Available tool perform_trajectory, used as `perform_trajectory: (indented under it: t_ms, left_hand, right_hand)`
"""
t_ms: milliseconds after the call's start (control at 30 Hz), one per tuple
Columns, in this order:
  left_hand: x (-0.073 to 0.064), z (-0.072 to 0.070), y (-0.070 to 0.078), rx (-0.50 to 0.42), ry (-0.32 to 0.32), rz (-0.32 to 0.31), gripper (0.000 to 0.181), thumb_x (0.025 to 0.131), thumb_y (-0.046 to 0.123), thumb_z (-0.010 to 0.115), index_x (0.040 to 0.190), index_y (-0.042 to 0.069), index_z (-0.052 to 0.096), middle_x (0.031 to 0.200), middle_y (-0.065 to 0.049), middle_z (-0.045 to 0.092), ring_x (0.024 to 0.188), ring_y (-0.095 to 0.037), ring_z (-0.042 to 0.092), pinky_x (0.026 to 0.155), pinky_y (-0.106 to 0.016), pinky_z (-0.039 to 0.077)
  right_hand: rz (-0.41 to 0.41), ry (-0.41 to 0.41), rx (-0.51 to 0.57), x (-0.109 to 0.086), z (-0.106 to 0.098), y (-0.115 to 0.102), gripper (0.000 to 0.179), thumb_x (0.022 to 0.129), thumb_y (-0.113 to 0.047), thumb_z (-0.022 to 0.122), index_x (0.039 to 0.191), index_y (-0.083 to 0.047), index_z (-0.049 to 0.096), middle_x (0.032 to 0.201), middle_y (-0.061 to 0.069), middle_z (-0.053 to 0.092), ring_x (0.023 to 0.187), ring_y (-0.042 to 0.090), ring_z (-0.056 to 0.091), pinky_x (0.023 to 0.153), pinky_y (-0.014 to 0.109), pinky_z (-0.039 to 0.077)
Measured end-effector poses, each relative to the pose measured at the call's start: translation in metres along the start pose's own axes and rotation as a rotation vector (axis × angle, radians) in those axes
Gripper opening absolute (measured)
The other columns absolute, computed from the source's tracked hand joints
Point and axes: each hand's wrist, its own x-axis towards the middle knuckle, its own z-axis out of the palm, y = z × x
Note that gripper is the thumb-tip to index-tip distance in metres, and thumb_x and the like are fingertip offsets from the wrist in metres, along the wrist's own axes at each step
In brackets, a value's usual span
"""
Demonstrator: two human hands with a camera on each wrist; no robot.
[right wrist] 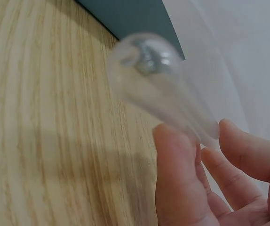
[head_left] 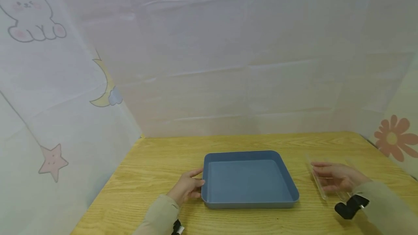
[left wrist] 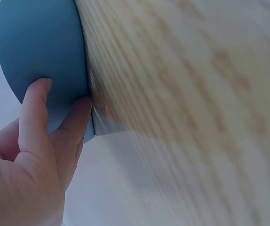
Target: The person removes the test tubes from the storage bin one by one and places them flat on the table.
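Note:
A blue-grey rectangular tray (head_left: 248, 205) lies flat on the table. My left hand (head_left: 187, 187) is at its left side, and in the left wrist view its extended fingertips rest against the outer wall of the tray (left wrist: 41, 42). To the right of the tray, my right hand (head_left: 337, 177) pinches a clear test tube (head_left: 319, 183) between thumb and fingers. The rounded end of that test tube (right wrist: 144, 66) points toward the right wrist camera. Other faint, clear tube shapes (head_left: 342, 196) show under and behind the right hand; how many is hard to tell.
The wood-grain table (head_left: 156, 159) extends around the tray. Pale sheeting (head_left: 209, 64) with printed figures hangs behind and at both sides. A dark wrist strap (head_left: 352, 206) shows on the right arm.

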Motion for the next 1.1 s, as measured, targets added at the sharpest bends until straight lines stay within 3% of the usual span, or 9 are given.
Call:
perform_trajectory:
  t_ms: [100,200,300,533,767,1100]
  left_hand:
    - [0.0,0.0,0.0,0.0,-0.007,0.004,0.057,0.095,-0.006,0.053,0.148,-0.004,0.033,0.112,-0.024,0.066,0.064,-0.012,0.064,0.047,-0.018,0.047]
    - [0.001,0.0,0.0,0.008,-0.002,0.007,0.057,0.095,-0.006,0.054,0.148,-0.004,0.034,0.112,-0.024,0.065,0.065,-0.012,0.063,0.047,-0.018,0.047]
    - [0.003,0.001,-0.001,0.015,0.0,0.009,0.056,0.095,-0.006,0.054,0.148,-0.004,0.034,0.113,-0.025,0.065,0.065,-0.012,0.063,0.047,-0.018,0.047]
    - [0.002,0.0,-0.002,0.021,-0.004,0.013,0.056,0.095,-0.005,0.054,0.148,-0.004,0.034,0.116,-0.026,0.064,0.066,-0.013,0.064,0.048,-0.018,0.047]
    - [0.0,0.001,-0.001,0.031,-0.002,0.017,0.056,0.095,-0.005,0.054,0.148,-0.004,0.034,0.113,-0.024,0.065,0.071,-0.015,0.067,0.049,-0.019,0.048]
    - [0.0,0.007,0.003,0.033,0.012,0.005,0.056,0.095,-0.005,0.055,0.147,-0.005,0.035,0.112,-0.025,0.065,0.069,-0.014,0.065,0.049,-0.019,0.048]
  right_hand:
    - [0.0,0.061,-0.082,-0.001,0.002,-0.001,0.021,0.099,-0.012,0.057,0.117,-0.014,0.067,0.093,-0.001,0.067,0.082,0.017,0.064,0.071,0.034,0.056]
    - [-0.005,0.11,-0.158,-0.002,0.006,-0.003,0.042,0.1,-0.012,0.054,0.137,0.008,0.046,0.094,0.0,0.066,0.08,0.017,0.064,0.07,0.033,0.057]
    - [-0.009,0.165,-0.178,-0.002,0.01,-0.003,0.047,0.1,-0.008,0.053,0.138,0.015,0.038,0.089,0.0,0.066,0.075,0.017,0.064,0.066,0.032,0.057]
    - [-0.034,0.21,-0.243,0.002,0.019,-0.001,0.041,0.097,-0.004,0.052,0.13,0.019,0.04,0.08,0.0,0.063,0.067,0.014,0.059,0.062,0.031,0.055]
    - [-0.012,0.242,-0.277,0.007,0.023,-0.002,0.036,0.098,-0.007,0.055,0.126,0.015,0.05,0.081,0.003,0.061,0.066,0.015,0.058,0.061,0.032,0.055]
    - [-0.007,0.235,-0.325,0.01,0.023,-0.003,0.04,0.099,-0.005,0.05,0.13,0.018,0.04,0.076,0.004,0.058,0.059,0.015,0.051,0.054,0.03,0.046]
